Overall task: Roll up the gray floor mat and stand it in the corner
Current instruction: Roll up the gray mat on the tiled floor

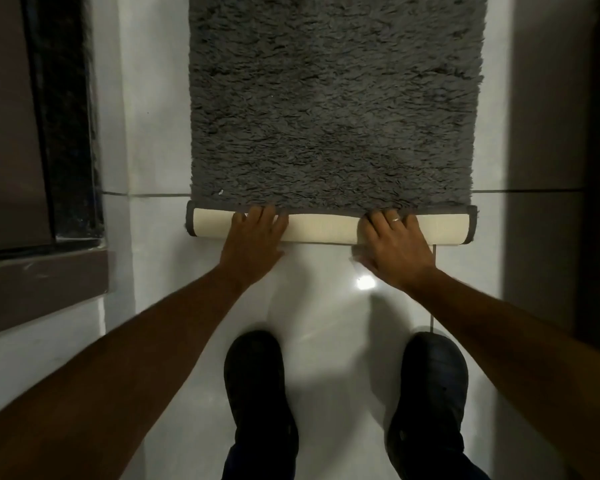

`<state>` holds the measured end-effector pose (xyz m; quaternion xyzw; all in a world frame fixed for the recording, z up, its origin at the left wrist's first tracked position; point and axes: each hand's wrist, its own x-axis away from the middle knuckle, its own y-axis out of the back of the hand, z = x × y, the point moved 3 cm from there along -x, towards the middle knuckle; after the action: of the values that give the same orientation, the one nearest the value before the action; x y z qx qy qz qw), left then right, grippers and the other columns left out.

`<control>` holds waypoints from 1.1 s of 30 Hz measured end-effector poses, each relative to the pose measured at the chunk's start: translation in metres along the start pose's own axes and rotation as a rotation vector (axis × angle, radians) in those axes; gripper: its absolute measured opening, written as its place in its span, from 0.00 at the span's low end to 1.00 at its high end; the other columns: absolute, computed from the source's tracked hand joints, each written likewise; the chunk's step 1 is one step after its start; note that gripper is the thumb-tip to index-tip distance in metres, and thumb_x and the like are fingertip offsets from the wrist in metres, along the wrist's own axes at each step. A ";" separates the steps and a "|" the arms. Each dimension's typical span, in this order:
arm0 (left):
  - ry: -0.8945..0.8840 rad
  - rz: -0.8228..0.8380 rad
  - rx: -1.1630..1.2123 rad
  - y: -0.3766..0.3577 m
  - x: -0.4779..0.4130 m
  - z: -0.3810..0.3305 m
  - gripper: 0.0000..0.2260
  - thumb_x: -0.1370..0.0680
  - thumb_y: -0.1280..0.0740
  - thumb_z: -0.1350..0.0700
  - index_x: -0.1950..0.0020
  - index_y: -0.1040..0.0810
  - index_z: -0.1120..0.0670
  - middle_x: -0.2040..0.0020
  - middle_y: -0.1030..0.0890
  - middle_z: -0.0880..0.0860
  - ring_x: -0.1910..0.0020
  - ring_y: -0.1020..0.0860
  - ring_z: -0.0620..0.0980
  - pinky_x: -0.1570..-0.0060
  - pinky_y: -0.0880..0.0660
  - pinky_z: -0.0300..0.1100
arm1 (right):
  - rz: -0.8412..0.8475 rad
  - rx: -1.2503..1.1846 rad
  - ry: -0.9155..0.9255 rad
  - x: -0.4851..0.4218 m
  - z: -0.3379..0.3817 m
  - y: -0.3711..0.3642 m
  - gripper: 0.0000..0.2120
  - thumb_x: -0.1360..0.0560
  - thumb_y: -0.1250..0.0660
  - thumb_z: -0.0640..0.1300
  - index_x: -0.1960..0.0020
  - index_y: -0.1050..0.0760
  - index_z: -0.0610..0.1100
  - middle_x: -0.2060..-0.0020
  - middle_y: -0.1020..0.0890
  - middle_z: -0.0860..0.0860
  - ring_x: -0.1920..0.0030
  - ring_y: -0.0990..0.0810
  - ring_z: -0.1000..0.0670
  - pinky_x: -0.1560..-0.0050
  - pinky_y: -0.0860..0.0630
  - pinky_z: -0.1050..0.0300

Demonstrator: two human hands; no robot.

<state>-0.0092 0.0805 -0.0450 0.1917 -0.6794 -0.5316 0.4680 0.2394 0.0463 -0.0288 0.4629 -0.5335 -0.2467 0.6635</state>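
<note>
The gray shaggy floor mat lies flat on the white tiled floor and runs away from me. Its near end is curled into a narrow roll that shows the cream backing, edged in dark gray. My left hand presses on the roll left of its middle, fingers curled over the top into the pile. My right hand, with a ring on one finger, grips the roll right of its middle in the same way.
My two black shoes stand on the glossy tile just behind the roll. A dark door frame and brown panel line the left side. A gray wall runs along the right.
</note>
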 end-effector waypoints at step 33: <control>0.115 0.083 0.152 -0.005 0.006 -0.037 0.58 0.32 0.32 0.28 0.21 0.59 0.61 0.19 0.57 0.62 0.21 0.60 0.62 0.26 0.59 0.66 | 0.077 -0.089 -0.042 -0.006 0.004 -0.015 0.50 0.26 0.50 0.74 0.19 0.62 0.42 0.19 0.59 0.41 0.20 0.63 0.38 0.26 0.58 0.26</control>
<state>0.0174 0.0538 -0.0471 0.2286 -0.6970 -0.4468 0.5121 0.2359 0.0430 -0.0452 0.4069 -0.5533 -0.2540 0.6810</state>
